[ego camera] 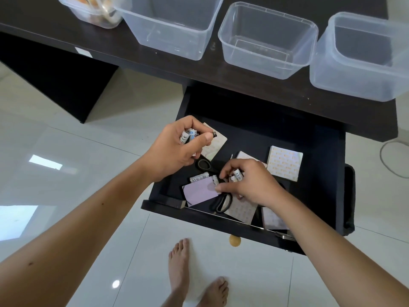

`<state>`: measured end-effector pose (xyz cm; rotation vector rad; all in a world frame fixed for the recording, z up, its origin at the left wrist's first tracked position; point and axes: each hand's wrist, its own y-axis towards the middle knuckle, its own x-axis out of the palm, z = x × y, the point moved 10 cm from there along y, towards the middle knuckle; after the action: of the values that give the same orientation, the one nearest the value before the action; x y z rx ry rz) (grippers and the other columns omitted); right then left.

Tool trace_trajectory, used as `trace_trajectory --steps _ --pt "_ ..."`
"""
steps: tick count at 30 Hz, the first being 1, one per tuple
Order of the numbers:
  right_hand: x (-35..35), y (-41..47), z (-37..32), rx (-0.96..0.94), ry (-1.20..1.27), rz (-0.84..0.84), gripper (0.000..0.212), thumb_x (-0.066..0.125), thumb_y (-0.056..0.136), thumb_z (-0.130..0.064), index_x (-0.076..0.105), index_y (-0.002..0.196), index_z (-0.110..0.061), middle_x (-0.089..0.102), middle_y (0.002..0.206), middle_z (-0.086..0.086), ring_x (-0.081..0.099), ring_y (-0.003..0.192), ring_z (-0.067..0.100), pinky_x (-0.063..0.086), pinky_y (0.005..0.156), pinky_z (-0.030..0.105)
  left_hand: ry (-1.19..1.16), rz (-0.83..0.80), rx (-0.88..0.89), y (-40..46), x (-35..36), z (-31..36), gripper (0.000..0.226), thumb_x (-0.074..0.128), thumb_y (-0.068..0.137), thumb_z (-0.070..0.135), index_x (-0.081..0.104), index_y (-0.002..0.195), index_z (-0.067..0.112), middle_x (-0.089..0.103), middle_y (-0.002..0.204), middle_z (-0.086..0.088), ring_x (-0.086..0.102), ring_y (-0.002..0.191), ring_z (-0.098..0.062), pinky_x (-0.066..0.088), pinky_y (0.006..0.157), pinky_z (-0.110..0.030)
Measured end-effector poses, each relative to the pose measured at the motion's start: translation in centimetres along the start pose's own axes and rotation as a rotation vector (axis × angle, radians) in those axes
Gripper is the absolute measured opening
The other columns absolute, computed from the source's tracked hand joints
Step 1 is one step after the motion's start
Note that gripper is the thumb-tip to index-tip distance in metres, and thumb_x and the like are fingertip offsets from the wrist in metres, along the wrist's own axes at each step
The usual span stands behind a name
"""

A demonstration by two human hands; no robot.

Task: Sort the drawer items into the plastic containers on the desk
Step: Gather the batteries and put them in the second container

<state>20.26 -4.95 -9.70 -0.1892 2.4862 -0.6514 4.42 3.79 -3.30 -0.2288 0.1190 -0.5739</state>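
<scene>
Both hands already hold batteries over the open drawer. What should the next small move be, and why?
Probably the right hand should pick up the loose battery lying beside the lilac card, since it is the nearest one left in the drawer. The left hand already grips several batteries.

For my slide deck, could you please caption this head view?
Both hands, left and right, gather small white batteries from the open black drawer below clear plastic containers.

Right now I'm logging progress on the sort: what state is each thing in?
Drawer: pulled open.
Left hand: gripping batteries.
Right hand: holding batteries.
Loose battery: lying in drawer.
Three clear containers: empty.
Far-left container: holding items.
</scene>
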Motion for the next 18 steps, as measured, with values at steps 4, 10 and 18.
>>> trace_trajectory --steps 4,10,18 --pt "0.4 0.9 0.0 -0.056 -0.222 0.049 0.036 0.093 0.071 -0.050 0.076 0.101 -0.043 0.072 0.100 -0.007 0.067 0.086 0.012 0.056 0.076 0.031 -0.015 -0.017 0.049 -0.7 -0.8 -0.1 0.025 0.062 0.105 0.018 0.072 0.128 0.023 0.055 0.086 -0.008 0.045 0.068 -0.024 0.033 0.050 -0.029" --pt "1.2 0.8 -0.6 -0.209 -0.310 0.005 0.039 0.092 0.075 -0.045 0.078 0.110 -0.041 0.068 0.101 -0.024 0.060 0.100 0.000 0.046 0.086 0.023 -0.043 -0.008 0.043 -1.0 -1.1 -0.4 0.019 0.069 0.100 0.015 0.071 0.119 0.018 0.056 0.074 0.003 0.043 0.061 -0.018 0.032 0.049 -0.028" --pt "1.0 0.6 -0.3 -0.238 -0.339 -0.001 0.043 0.093 0.074 -0.044 0.074 0.112 -0.035 0.067 0.108 -0.018 0.060 0.104 0.005 0.048 0.090 0.025 0.126 -0.050 -0.076 -0.8 -0.4 -1.0 0.014 0.073 0.098 0.014 0.063 0.104 0.021 0.062 0.069 0.011 0.055 0.058 -0.011 0.039 0.048 -0.026"
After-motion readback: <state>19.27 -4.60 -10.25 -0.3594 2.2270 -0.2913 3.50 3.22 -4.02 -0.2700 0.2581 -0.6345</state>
